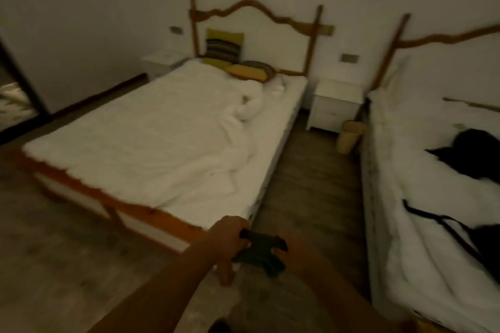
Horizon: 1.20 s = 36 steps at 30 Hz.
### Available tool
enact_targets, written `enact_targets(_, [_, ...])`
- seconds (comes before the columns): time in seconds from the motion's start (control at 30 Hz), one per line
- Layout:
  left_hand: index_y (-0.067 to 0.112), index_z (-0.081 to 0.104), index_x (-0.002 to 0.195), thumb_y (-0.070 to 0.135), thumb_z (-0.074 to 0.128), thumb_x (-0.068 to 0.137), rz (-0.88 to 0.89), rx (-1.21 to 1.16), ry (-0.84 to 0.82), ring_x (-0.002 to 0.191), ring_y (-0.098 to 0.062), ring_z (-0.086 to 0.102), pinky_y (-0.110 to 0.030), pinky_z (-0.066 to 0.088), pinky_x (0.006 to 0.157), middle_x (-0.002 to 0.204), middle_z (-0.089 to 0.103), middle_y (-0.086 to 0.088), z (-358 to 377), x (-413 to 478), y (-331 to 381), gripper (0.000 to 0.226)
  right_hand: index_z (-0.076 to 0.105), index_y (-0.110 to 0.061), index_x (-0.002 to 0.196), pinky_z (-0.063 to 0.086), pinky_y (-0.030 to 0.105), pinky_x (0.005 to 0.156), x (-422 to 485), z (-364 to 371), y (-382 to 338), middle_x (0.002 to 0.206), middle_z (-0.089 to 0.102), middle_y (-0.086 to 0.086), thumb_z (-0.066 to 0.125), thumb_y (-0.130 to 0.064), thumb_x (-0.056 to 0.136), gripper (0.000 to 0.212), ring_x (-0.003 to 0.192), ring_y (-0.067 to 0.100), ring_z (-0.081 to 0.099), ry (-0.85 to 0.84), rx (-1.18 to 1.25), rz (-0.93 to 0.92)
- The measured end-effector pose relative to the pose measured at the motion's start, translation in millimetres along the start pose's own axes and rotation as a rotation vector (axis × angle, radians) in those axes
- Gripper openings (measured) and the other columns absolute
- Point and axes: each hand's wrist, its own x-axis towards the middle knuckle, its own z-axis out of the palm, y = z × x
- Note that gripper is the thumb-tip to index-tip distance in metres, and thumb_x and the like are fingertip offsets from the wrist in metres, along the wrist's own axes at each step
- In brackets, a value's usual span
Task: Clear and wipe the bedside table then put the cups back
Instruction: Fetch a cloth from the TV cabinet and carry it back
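A white bedside table (335,101) stands against the far wall between the two beds; its top looks bare and no cups show in this blurred view. My left hand (227,240) is low in the middle of the view, closed on one end of a dark cloth (259,253) that hangs over the floor. My right hand (301,251) is a motion-blurred shape at the cloth's other end, and its grip is unclear. Both hands are far from the table, near the foot of the left bed.
A wood-framed bed (151,143) with a rumpled white duvet fills the left. A second bed (433,197) with dark items on it runs along the right. A pale bin (349,136) stands beside the table, and another small table (162,61) sits at the far left. A wooden-floor aisle (311,184) runs between the beds.
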Motion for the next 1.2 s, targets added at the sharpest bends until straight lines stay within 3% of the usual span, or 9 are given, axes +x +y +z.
enact_targets(0.1, [0.014,0.067,0.097,0.030,0.064,0.086,0.097,-0.018,-0.050,0.089,-0.015,0.062,-0.026,0.049,0.077,0.097,0.065,-0.003,0,70,21,0.019,0.060,-0.018,0.122,0.042,0.028,0.089,25,-25,37,0.118,0.063,0.003,0.057,-0.034,0.092,0.034,0.111,0.023,0.059,0.046,0.050,0.138])
enact_targets(0.17, [0.019,0.065,0.090,0.029,0.065,0.086,0.153,-0.052,-0.074,0.076,-0.004,0.058,-0.015,0.041,0.063,0.086,0.063,0.005,-5,114,31,0.011,0.060,-0.018,0.119,0.043,0.027,0.088,50,-43,59,0.115,0.063,0.002,0.056,-0.033,0.094,0.030,0.109,0.020,0.059,0.049,0.081,0.216])
enact_targets(0.23, [0.023,0.063,0.088,0.029,0.065,0.086,0.199,-0.076,-0.092,0.071,0.002,0.053,-0.008,0.033,0.059,0.080,0.058,0.013,-13,154,38,0.006,0.060,-0.017,0.115,0.048,0.025,0.087,76,-62,74,0.111,0.063,0.001,0.053,-0.032,0.096,0.026,0.102,0.016,0.061,0.033,0.104,0.267])
enact_targets(0.33, [0.025,0.064,0.095,0.031,0.064,0.087,0.231,-0.112,-0.084,0.079,-0.003,0.057,-0.012,0.040,0.067,0.088,0.060,0.010,-35,233,42,0.010,0.062,-0.017,0.112,0.050,0.029,0.090,139,-102,100,0.108,0.064,0.002,0.053,-0.032,0.096,0.023,0.098,0.014,0.061,0.043,0.139,0.304])
enact_targets(0.47, [0.026,0.063,0.099,0.033,0.062,0.088,0.262,-0.114,-0.064,0.083,-0.006,0.059,-0.016,0.044,0.074,0.091,0.061,0.009,-77,335,49,0.013,0.061,-0.029,0.088,0.042,0.015,0.070,223,-166,127,0.089,0.061,-0.009,0.057,-0.029,0.093,0.006,0.082,0.004,0.059,0.040,0.159,0.308])
enact_targets(0.53, [0.025,0.063,0.101,0.034,0.062,0.089,0.283,-0.098,-0.055,0.085,-0.007,0.060,-0.017,0.046,0.076,0.092,0.061,0.008,-98,377,56,0.015,0.055,-0.036,0.081,0.035,0.012,0.066,258,-193,138,0.083,0.057,-0.013,0.059,-0.031,0.092,0.013,0.077,-0.002,0.055,0.052,0.137,0.317])
enact_targets(0.8, [0.021,0.062,0.104,0.033,0.059,0.092,0.326,-0.036,-0.105,0.095,-0.012,0.060,-0.026,0.049,0.091,0.104,0.064,0.001,-142,536,84,0.017,0.060,-0.030,0.096,0.035,0.010,0.067,383,-257,210,0.090,0.058,-0.013,0.058,-0.033,0.092,0.006,0.081,-0.001,0.055,0.075,0.104,0.341])
enact_targets(0.93, [0.021,0.062,0.106,0.030,0.062,0.090,0.342,-0.019,-0.140,0.097,-0.010,0.058,-0.022,0.045,0.091,0.106,0.063,0.003,-153,624,105,0.018,0.058,-0.033,0.089,0.038,0.013,0.067,449,-288,265,0.088,0.058,-0.011,0.058,-0.035,0.092,0.003,0.080,0.001,0.057,0.064,0.077,0.332])
enact_targets(1.2, [0.016,0.059,0.112,0.024,0.063,0.089,0.316,0.029,-0.204,0.107,-0.017,0.057,-0.033,0.046,0.099,0.116,0.061,-0.003,-183,805,186,0.024,0.050,-0.041,0.082,0.033,0.013,0.065,578,-386,389,0.083,0.052,-0.017,0.059,-0.036,0.091,0.013,0.076,-0.004,0.050,0.049,0.066,0.317])
